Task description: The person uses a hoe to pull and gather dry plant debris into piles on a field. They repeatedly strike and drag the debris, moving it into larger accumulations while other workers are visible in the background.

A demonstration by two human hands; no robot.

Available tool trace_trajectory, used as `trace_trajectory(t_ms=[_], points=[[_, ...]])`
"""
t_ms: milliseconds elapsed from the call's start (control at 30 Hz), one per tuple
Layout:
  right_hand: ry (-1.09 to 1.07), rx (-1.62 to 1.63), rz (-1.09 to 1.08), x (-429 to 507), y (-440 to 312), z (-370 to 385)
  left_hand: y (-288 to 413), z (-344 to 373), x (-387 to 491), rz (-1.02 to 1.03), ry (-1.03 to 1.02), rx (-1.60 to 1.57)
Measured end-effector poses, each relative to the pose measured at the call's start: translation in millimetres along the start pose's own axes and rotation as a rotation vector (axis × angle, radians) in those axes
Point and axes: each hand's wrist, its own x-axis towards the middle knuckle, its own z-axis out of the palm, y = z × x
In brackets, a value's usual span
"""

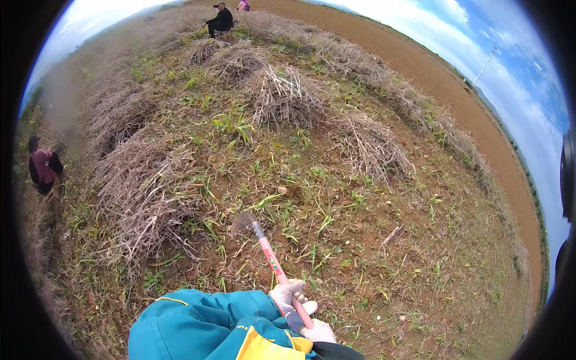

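A long-handled tool with a pink shaft [270, 255] and a curved metal blade [243, 221], a hoe or a sickle, reaches out over the weedy ground. White knitted gloves cover both my hands. My left hand [285, 297], at the end of a teal sleeve, wraps the lower part of the shaft. Behind it, my right hand [320, 331] grips the shaft near its butt end. Low green weeds and bare soil surround the blade; whether its edge touches the ground cannot be told. Colored printing marks the shaft.
Heaps of dry stalks lie to the left [148, 202], ahead [283, 96] and ahead right [371, 144]. A person in black [220, 20] sits far ahead, with someone in pink [243, 5] beyond. Another person [42, 164] is at the far left. Brown tilled soil [450, 92] stretches along the right.
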Motion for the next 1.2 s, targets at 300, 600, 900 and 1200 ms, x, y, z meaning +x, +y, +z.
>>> trace_trajectory(t_ms=[300, 600, 900, 1200], points=[[0.143, -0.143, -0.469, 98, 100, -152, -64, 127, 133, 0.066, -0.020, 0.174], [0.229, 0.261, -0.260, 143, 214, -265, -150, 245, 258, -0.104, -0.051, 0.267], [0.194, 0.406, -0.139, 230, 281, -360, -186, 305, 395, -0.248, -0.031, 0.316], [0.175, 0.394, -0.036, 330, 324, -562, -199, 457, 586, -0.376, -0.133, 0.340]])
